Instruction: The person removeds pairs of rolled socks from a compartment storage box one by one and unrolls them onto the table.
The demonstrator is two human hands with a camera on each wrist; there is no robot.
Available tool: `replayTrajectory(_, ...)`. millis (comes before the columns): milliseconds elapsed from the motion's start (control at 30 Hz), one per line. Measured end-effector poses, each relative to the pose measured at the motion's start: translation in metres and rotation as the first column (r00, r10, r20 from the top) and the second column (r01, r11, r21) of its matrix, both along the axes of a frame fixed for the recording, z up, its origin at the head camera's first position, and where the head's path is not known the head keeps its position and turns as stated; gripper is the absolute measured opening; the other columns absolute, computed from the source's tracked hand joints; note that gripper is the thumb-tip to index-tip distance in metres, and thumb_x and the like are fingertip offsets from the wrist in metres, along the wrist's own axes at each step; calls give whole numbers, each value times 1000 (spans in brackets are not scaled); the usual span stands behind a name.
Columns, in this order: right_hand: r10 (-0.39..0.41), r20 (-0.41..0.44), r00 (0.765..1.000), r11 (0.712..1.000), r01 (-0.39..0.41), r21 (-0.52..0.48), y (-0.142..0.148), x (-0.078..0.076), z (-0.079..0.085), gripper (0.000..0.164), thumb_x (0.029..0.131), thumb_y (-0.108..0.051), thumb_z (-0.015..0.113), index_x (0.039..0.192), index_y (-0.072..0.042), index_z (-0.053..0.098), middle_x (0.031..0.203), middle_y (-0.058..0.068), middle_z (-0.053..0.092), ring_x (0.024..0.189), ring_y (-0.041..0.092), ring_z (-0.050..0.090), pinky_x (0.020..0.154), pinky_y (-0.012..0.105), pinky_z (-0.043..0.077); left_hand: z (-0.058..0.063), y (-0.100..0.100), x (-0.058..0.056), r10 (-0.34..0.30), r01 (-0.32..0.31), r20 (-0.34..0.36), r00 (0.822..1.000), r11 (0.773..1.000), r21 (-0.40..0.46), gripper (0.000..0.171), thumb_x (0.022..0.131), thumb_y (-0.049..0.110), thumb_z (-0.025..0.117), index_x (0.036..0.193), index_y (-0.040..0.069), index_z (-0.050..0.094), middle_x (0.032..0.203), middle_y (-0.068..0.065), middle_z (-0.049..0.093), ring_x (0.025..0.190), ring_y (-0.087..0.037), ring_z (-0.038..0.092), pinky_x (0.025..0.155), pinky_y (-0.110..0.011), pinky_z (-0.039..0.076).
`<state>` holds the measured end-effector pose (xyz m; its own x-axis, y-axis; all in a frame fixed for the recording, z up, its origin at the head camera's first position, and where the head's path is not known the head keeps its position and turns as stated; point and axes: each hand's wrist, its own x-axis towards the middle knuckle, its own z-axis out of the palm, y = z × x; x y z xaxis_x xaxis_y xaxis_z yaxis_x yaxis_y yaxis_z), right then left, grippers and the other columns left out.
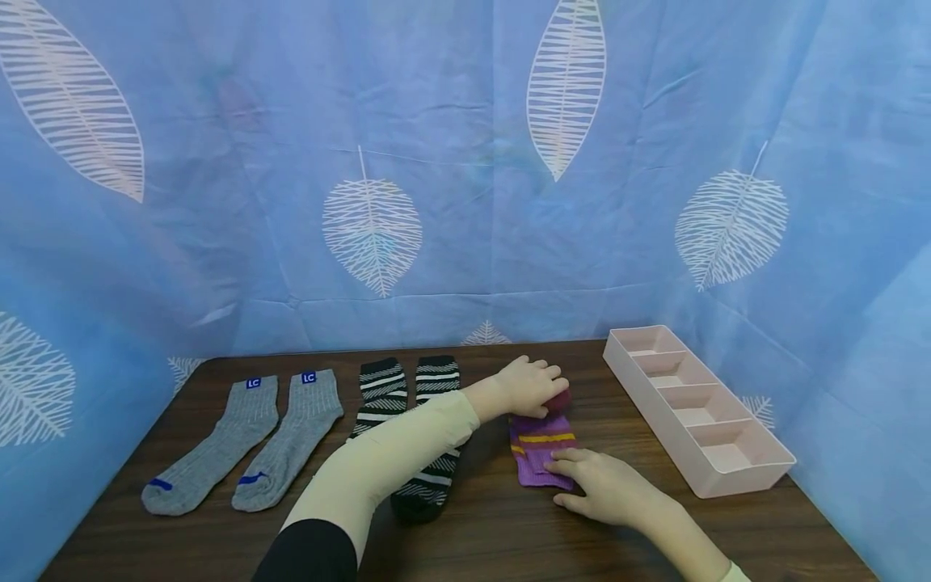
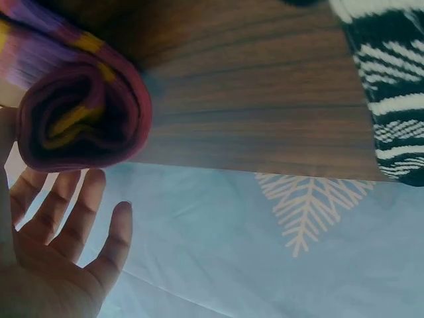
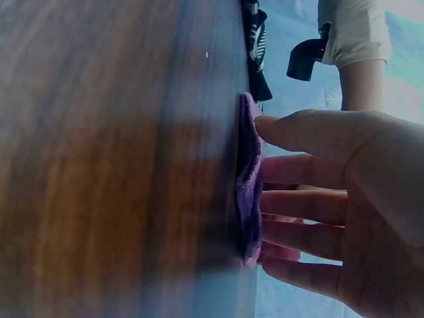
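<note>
A pair of purple socks (image 1: 541, 465) with orange-yellow stripes lies stacked on the table, cuffs toward me. Their far end is wound into a dark red roll (image 2: 86, 119), whose spiral edge shows in the left wrist view. My left hand (image 1: 527, 386) holds this roll, thumb on one side and fingers on the other; some fingertips are hidden behind it. The right hand (image 1: 611, 489) rests its extended fingers on the near, flat cuff end (image 3: 250, 192), keeping low over the table.
Left of the purple socks lie black-and-white patterned socks (image 1: 429, 485), partly under my left forearm. Grey socks (image 1: 291, 440) lie farther left. A pink box (image 1: 655, 432) with several compartments stands at the right. Blue leaf-print cloth (image 1: 465, 202) hangs behind the table (image 1: 494, 537).
</note>
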<state>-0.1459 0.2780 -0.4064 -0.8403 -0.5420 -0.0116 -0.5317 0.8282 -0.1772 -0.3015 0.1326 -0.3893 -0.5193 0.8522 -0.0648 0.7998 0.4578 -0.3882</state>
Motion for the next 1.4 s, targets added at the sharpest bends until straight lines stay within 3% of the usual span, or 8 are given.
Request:
replayTrajectory(133, -8, 2, 1000, 1000, 8, 2, 0, 0, 1, 44, 88, -35, 70, 124, -10, 67, 130, 15, 63, 117, 37, 62, 94, 53, 50, 0, -1, -5, -19, 19, -23, 1000, 1000, 20, 52, 94, 43, 62, 140, 26, 45, 139, 4, 51, 122, -14, 55, 94, -36, 50)
replayTrajectory(300, -15, 7, 1000, 1000, 15, -2, 1, 0, 3, 44, 88, -35, 70, 124, -10, 67, 130, 15, 63, 117, 36, 62, 94, 53, 50, 2, -2, -7, -39, 39, -64, 997, 999, -11, 41, 100, 31, 55, 140, 31, 48, 143, 4, 47, 127, -16, 52, 96, -37, 50)
replayTrajectory(433, -7, 10, 1000, 1000, 7, -7, 1, 1, 3, 44, 88, -36, 70, 123, -10, 67, 129, 15, 64, 117, 36, 62, 94, 52, 50, -1, -3, -13, 2, -3, -27, 1000, 999, -39, 36, 101, 30, 52, 138, 34, 53, 146, 6, 47, 133, -16, 47, 102, -39, 47)
replayTrajectory(533, -2, 10, 1000, 1000, 2, -7, 0, 2, 2, 44, 88, -37, 70, 123, -11, 68, 129, 14, 64, 117, 35, 62, 93, 51, 51, -6, -4, -18, 28, -28, 5, 1000, 999, -46, 37, 100, 42, 52, 135, 34, 55, 142, 7, 50, 129, -16, 48, 102, -40, 47)
replayTrajectory(700, -8, 9, 1000, 1000, 8, 1, 1, 2, 1, 43, 87, -38, 70, 122, -13, 68, 129, 12, 64, 117, 33, 62, 93, 51, 51, -4, -4, -24, 55, -52, 60, 997, 997, -52, 51, 92, 55, 59, 137, 31, 53, 143, 4, 49, 129, -18, 48, 102, -41, 46)
replayTrajectory(833, -11, -1, 1000, 1000, 11, 9, 1, 2, 1, 41, 88, -38, 70, 121, -13, 69, 128, 11, 65, 117, 33, 62, 94, 51, 51, -2, -3, -29, 96, -91, 82, 992, 994, -59, 55, 92, 46, 63, 142, 29, 47, 148, 3, 46, 134, -18, 47, 105, -42, 44)
replayTrajectory(1167, -4, -18, 1000, 1000, 4, -4, 3, 3, 5, 34, 88, -33, 70, 115, -13, 72, 123, 9, 68, 114, 32, 65, 94, 49, 51, -6, -5, -38, 194, -194, 64, 979, 981, 1, 49, 97, 33, 59, 142, 24, 43, 139, 4, 53, 126, -16, 54, 104, -38, 46)
replayTrajectory(1400, 3, -25, 1000, 1000, -2, 6, 5, 0, 4, 34, 88, -34, 70, 115, -14, 72, 123, 8, 68, 114, 31, 65, 94, 49, 51, -5, -6, -41, 186, -187, 41, 982, 982, 13, 42, 102, 25, 50, 144, 29, 44, 147, 0, 44, 134, -19, 47, 103, -40, 47)
